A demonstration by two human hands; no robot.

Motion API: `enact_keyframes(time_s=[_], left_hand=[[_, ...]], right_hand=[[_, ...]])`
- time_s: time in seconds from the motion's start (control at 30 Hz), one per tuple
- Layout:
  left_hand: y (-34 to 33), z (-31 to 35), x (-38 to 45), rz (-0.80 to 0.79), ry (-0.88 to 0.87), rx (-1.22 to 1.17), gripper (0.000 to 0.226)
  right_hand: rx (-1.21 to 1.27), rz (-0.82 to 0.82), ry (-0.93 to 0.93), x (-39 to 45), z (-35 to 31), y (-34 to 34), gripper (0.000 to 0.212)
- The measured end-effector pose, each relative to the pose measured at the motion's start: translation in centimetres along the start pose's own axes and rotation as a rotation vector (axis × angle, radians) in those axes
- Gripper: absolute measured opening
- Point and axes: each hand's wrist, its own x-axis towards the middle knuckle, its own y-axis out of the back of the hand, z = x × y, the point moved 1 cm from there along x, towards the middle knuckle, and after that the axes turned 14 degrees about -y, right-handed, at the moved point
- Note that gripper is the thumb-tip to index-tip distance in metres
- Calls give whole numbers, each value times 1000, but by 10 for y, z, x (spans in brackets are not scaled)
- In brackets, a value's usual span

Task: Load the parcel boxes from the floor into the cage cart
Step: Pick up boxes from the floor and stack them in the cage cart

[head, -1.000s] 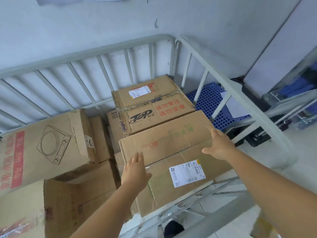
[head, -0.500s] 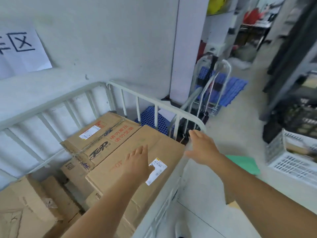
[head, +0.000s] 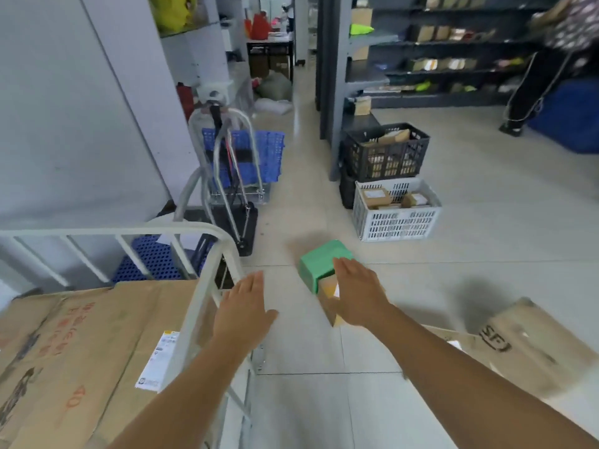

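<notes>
- Head view: your left hand [head: 241,311] and right hand [head: 358,294] both hang flat with fingers straight, holding nothing
- Beside the cage cart [head: 207,270], the left hand is just off its corner rail; the right hand is further out over the floor [head: 486,254]
- Inside the cart a big carton [head: 81,351] with a white label lies flat near the rail, so at least part of the load is in
- Out from the cart, a green box [head: 319,265] sits on the floor, touching a small brown box [head: 330,303] that your right hand partly hides
- Further right of the cart a larger brown carton [head: 531,348] lies tilted; blur hides its far edge
- Judging by size, the green box should be light and stiff; take it with palms on two opposite sides, not by the top
- Expect more weight in the larger carton; get fingers under its bottom edges, since worn cardboard may sag or tear if pinched by a flap
- Labels look smooth, so keep your grip on bare cardboard
</notes>
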Motion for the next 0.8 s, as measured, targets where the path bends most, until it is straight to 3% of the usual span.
enact_keyframes(time_s=[0.47,0.8], left_hand=[[-93,217,60,-262,-350,96,76],[-148,353,105,-385,-579,-5,73]], right_hand=[[55,-107,-483,-85,270,-28,84],[216,-119,-825,-133,398,-43,84]])
